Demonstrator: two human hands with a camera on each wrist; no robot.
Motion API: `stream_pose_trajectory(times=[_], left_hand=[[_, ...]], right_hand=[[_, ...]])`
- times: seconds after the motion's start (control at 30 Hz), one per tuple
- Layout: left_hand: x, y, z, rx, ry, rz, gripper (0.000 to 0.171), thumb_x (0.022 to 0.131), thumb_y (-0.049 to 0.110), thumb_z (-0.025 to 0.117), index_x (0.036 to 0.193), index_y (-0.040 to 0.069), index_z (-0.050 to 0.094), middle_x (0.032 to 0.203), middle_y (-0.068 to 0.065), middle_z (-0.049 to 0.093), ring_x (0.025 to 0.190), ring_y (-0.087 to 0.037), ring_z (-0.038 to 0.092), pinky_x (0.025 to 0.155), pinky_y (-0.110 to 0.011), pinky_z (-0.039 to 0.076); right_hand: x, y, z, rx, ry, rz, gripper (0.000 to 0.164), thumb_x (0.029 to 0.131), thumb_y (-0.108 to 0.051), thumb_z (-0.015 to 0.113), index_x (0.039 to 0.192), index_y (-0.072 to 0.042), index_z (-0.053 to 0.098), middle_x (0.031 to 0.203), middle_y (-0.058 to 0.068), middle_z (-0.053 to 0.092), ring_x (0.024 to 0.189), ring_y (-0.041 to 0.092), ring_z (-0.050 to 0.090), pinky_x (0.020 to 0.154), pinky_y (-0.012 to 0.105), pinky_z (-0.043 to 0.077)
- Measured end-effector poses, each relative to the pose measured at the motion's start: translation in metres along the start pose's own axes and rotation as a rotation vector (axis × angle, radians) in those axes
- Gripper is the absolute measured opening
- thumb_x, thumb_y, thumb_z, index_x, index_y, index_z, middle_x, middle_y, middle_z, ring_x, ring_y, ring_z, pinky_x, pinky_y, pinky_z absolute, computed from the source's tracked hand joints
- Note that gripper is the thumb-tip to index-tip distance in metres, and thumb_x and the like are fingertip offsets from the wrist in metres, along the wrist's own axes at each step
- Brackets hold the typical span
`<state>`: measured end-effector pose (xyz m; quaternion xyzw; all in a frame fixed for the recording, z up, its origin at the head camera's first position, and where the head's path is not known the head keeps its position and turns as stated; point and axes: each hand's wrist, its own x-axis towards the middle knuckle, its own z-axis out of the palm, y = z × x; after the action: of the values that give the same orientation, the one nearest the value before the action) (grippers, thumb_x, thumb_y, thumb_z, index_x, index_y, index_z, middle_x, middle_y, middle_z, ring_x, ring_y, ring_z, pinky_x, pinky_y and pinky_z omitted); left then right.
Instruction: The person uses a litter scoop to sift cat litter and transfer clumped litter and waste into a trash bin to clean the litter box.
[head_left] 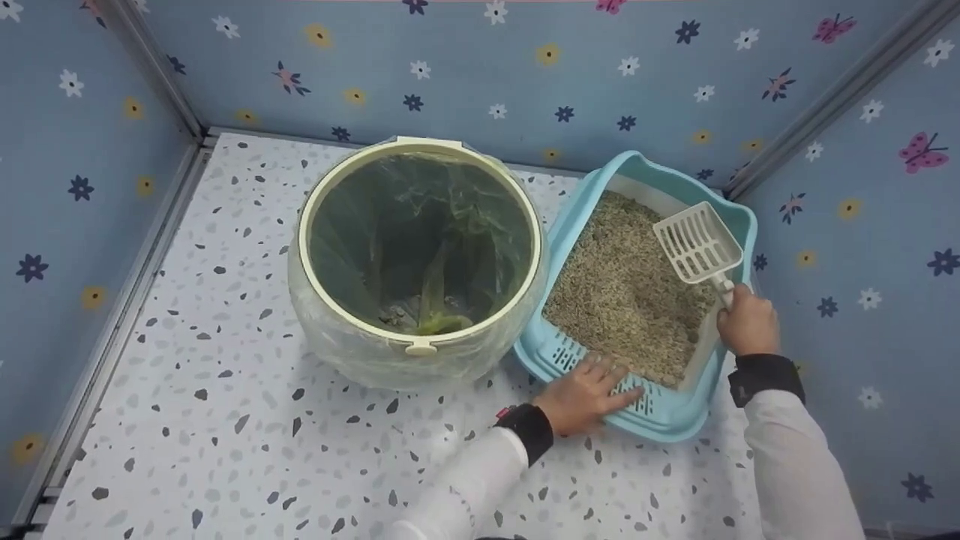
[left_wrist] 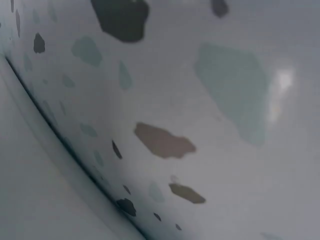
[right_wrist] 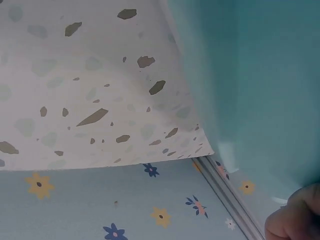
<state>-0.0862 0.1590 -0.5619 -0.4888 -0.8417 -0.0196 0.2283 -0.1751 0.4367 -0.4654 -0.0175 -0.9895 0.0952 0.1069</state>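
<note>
In the head view my right hand [head_left: 750, 321] grips the handle of a white slotted litter scoop [head_left: 699, 241]. The scoop's head is over the far right part of a blue litter box [head_left: 641, 169] filled with brown granular litter [head_left: 622, 277]. With fingers spread, my left hand [head_left: 589, 394] rests on the perforated front ledge of the box. Part of the right hand [right_wrist: 297, 215] shows at the lower right of the right wrist view, beside the blue wall of the box. The left wrist view holds only speckled surface and a pale edge, no hand.
Left of the litter box stands a round bin [head_left: 420, 341] with a cream rim and a clear liner; some clumps and a yellow-green strip lie inside. Flower-patterned walls [head_left: 480, 75] enclose the speckled white surface [head_left: 225, 420] at the back and both sides.
</note>
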Motion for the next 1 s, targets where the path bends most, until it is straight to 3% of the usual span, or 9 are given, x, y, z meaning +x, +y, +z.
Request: stream_pose_trajectory(times=[0.07, 0.3, 0.5, 0.63, 0.73, 0.83, 1.0], left_hand=[[-0.004, -0.005, -0.002, -0.007, -0.033, 0.017, 0.054, 0.095, 0.032, 0.047, 0.146, 0.03, 0.03, 0.145, -0.009, 0.043, 0.13, -0.029, 0.045, 0.106, -0.044, 0.036], [-0.016, -0.024, -0.006, -0.104, -0.101, 0.053, 0.083, 0.078, 0.057, 0.064, 0.147, 0.033, 0.026, 0.151, -0.007, 0.033, 0.139, -0.03, 0.03, 0.114, -0.044, 0.018], [-0.024, -0.037, -0.006, -0.111, -0.09, 0.09, 0.084, 0.075, 0.053, 0.068, 0.146, 0.035, 0.028, 0.15, -0.005, 0.036, 0.139, -0.027, 0.03, 0.112, -0.044, 0.025], [-0.029, -0.041, -0.006, -0.124, -0.071, 0.081, 0.083, 0.074, 0.049, 0.071, 0.145, 0.035, 0.031, 0.149, -0.005, 0.037, 0.139, -0.026, 0.03, 0.112, -0.044, 0.026], [-0.03, -0.038, -0.01, -0.136, -0.088, 0.05, 0.085, 0.071, 0.051, 0.072, 0.144, 0.033, 0.033, 0.149, -0.006, 0.036, 0.138, -0.027, 0.031, 0.112, -0.046, 0.024], [-0.025, -0.029, -0.018, -0.086, -0.133, -0.002, 0.085, 0.071, 0.064, 0.064, 0.143, 0.031, 0.033, 0.148, -0.008, 0.036, 0.137, -0.03, 0.033, 0.111, -0.052, 0.023], [-0.007, 0.004, -0.029, 0.008, -0.258, -0.093, 0.096, 0.07, 0.083, 0.043, 0.146, 0.026, 0.029, 0.149, -0.012, 0.033, 0.139, -0.037, 0.026, 0.108, -0.063, 0.017]], right_hand=[[-0.004, -0.002, 0.001, 0.003, 0.008, 0.031, 0.017, 0.081, 0.0, 0.054, 0.094, 0.011, 0.053, 0.075, 0.036, 0.057, 0.063, 0.053, 0.057, 0.055, 0.06, 0.042], [-0.021, -0.01, 0.009, 0.0, 0.109, 0.112, 0.021, 0.077, 0.002, 0.053, 0.095, 0.012, 0.055, 0.075, 0.036, 0.058, 0.063, 0.053, 0.056, 0.055, 0.06, 0.041], [-0.033, -0.019, 0.012, -0.003, 0.164, 0.172, 0.025, 0.072, 0.003, 0.054, 0.095, 0.012, 0.057, 0.078, 0.037, 0.059, 0.067, 0.055, 0.056, 0.058, 0.062, 0.041], [-0.035, -0.022, 0.012, 0.007, 0.132, 0.177, 0.026, 0.073, 0.002, 0.054, 0.097, 0.012, 0.058, 0.078, 0.036, 0.06, 0.068, 0.054, 0.057, 0.059, 0.061, 0.043], [-0.031, -0.02, 0.008, 0.002, 0.076, 0.159, 0.023, 0.076, -0.002, 0.056, 0.095, 0.01, 0.057, 0.076, 0.035, 0.059, 0.066, 0.053, 0.058, 0.056, 0.06, 0.043], [-0.022, -0.013, 0.0, -0.011, 0.016, 0.147, 0.02, 0.081, -0.007, 0.056, 0.095, 0.007, 0.056, 0.075, 0.033, 0.059, 0.064, 0.051, 0.058, 0.053, 0.059, 0.042], [0.005, 0.003, -0.01, -0.041, -0.034, 0.134, 0.023, 0.086, -0.014, 0.053, 0.098, 0.005, 0.057, 0.078, 0.034, 0.059, 0.067, 0.052, 0.058, 0.053, 0.061, 0.041]])
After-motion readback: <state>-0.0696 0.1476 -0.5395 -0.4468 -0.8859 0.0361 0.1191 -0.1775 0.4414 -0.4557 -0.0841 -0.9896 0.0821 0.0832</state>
